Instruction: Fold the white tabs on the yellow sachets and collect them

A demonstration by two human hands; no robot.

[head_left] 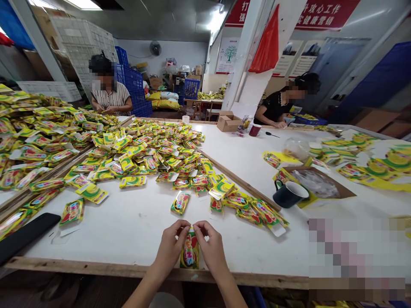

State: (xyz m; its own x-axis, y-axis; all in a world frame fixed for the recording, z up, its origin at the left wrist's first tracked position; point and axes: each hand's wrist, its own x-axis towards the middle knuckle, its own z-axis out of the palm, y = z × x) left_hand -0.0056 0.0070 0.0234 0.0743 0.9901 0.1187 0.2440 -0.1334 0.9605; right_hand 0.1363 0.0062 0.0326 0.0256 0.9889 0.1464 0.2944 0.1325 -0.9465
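Pinching the top end of a small carton [190,251] from both sides, the two hands meet near the middle of the table's near edge in my head view. I see the left hand [173,239] with thumb and forefinger closed on the carton's left top corner, and the right hand [210,241] doing the same on the right corner. The carton's printed face is turned up and its lower end reaches the wooden rim [128,270]; I can't tell whether it lies on the table [138,233] or is lifted a little.

I judge the step in hand to be work on the top end flap, though the fingers hide most of it. To my eye, the next move calls for both thumbs staying level on that edge, with light pressure, since thin card could crease.

Just beyond the hands lies a loose carton [180,202], apart from the big heap of cartons [150,149] farther off. Some cartons in the heap show white flaps sticking out. A black phone-like object [28,235] lies at the near left. On the right, past a wooden strip [240,175], I see a dark mug [290,193] beside an open box [345,193] holding clear plastic. Two people sit at the far side, well apart from these hands.
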